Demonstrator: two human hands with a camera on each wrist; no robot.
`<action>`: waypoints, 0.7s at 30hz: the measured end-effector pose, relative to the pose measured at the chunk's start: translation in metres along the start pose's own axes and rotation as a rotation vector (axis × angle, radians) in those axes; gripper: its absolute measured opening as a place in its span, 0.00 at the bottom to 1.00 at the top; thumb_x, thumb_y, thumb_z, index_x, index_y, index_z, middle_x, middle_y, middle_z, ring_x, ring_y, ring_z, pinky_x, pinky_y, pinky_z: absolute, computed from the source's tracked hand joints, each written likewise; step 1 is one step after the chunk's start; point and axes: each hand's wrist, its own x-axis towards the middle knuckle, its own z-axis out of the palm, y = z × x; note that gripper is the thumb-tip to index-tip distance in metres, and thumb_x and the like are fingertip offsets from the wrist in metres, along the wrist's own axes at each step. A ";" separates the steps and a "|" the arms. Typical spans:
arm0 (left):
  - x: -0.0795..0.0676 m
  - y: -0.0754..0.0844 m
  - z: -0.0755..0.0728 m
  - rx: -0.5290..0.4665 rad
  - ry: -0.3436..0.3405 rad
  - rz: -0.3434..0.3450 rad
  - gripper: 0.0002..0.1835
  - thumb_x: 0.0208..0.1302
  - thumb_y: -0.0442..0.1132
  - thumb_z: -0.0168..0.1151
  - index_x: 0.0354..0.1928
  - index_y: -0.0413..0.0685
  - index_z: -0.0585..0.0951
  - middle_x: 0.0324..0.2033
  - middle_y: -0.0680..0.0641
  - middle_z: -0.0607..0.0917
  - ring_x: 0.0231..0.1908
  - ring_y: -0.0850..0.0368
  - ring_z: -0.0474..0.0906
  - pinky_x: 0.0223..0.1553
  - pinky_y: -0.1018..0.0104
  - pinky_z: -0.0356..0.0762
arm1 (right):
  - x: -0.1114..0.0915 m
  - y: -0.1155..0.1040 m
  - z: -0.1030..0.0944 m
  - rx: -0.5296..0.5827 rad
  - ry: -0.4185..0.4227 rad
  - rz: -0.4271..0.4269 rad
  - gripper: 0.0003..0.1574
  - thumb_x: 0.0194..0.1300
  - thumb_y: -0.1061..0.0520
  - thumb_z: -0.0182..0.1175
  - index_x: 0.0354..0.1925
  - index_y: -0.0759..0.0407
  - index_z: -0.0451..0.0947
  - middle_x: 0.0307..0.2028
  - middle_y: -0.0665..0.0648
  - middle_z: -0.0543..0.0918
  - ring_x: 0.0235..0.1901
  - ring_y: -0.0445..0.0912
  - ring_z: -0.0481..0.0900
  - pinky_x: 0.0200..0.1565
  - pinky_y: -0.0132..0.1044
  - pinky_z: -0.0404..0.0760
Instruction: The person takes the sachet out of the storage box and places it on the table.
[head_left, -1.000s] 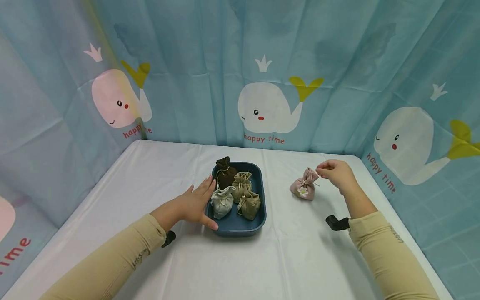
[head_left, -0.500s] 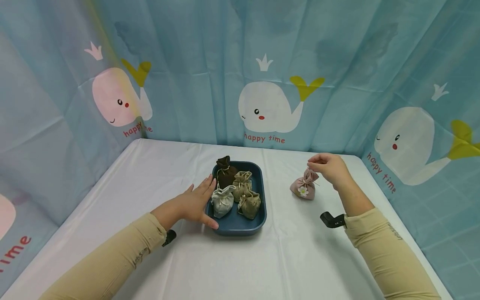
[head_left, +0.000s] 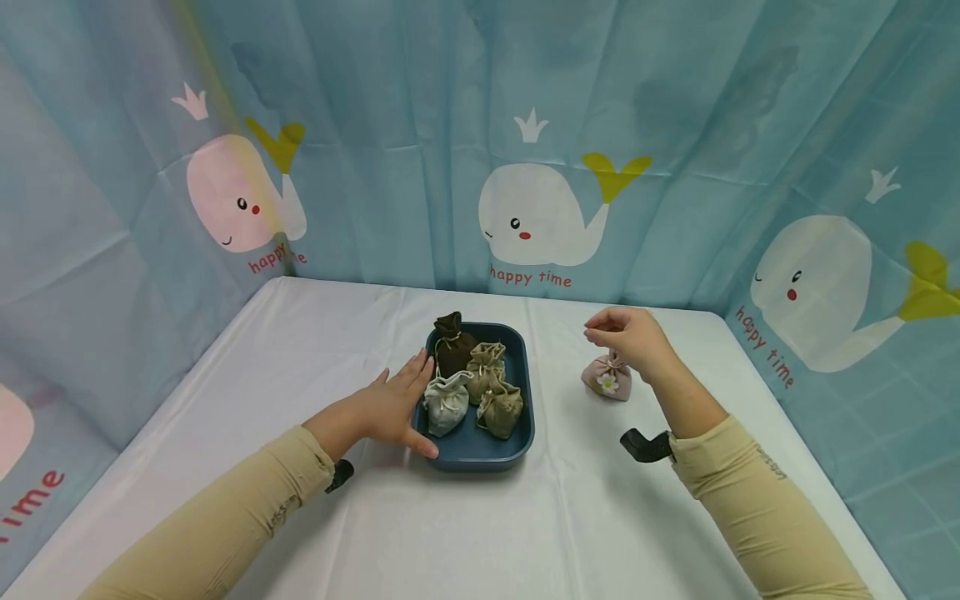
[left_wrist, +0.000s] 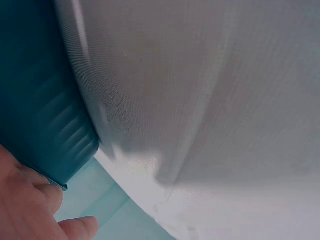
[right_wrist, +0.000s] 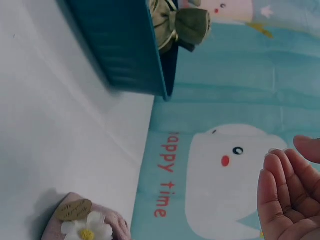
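My left hand [head_left: 386,411] lies with spread fingers against the left rim of a dark blue tray [head_left: 480,461]. In the left wrist view, fingers [left_wrist: 42,200] touch the tray's end. Inside the tray stand a dark brown drawstring pouch [head_left: 453,357], a grey-white pouch [head_left: 447,406] and two olive-tan pouches [head_left: 500,410]. A pink drawstring pouch [head_left: 606,379] with a white flower sits on the table, right of the tray. My right hand [head_left: 633,337] hovers above it and hides part of its top. Loosely bent fingers [right_wrist: 280,185] stand apart from the thumb, holding nothing.
A white cloth [head_left: 465,542] covers the table. Blue curtains [head_left: 390,208] printed with whales stand behind it and along both sides. A black wrist camera [head_left: 645,446] projects from the right sleeve.
My right hand has moved left, from beside the pink pouch's neck to above it, and its fingers hold nothing. The left hand, the tray and the pouches have stayed in place.
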 end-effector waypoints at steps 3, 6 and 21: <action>0.000 0.000 0.000 0.004 0.002 0.000 0.73 0.32 0.78 0.58 0.71 0.42 0.34 0.70 0.42 0.31 0.69 0.48 0.30 0.62 0.37 0.41 | 0.001 -0.002 0.006 0.014 -0.036 -0.018 0.14 0.62 0.56 0.59 0.43 0.63 0.78 0.41 0.61 0.81 0.43 0.53 0.78 0.41 0.39 0.77; 0.001 0.001 0.000 0.001 0.003 0.000 0.73 0.32 0.78 0.58 0.71 0.42 0.34 0.70 0.42 0.31 0.69 0.48 0.31 0.62 0.37 0.41 | 0.001 -0.004 0.013 -0.012 -0.079 -0.043 0.13 0.61 0.55 0.60 0.42 0.62 0.79 0.39 0.59 0.82 0.42 0.52 0.78 0.43 0.41 0.76; 0.002 -0.001 0.002 -0.013 0.004 -0.009 0.73 0.32 0.78 0.59 0.71 0.43 0.34 0.70 0.43 0.30 0.69 0.49 0.30 0.62 0.38 0.41 | -0.003 -0.019 0.055 -0.091 -0.236 -0.154 0.05 0.59 0.61 0.61 0.35 0.56 0.82 0.34 0.56 0.83 0.35 0.43 0.79 0.39 0.39 0.78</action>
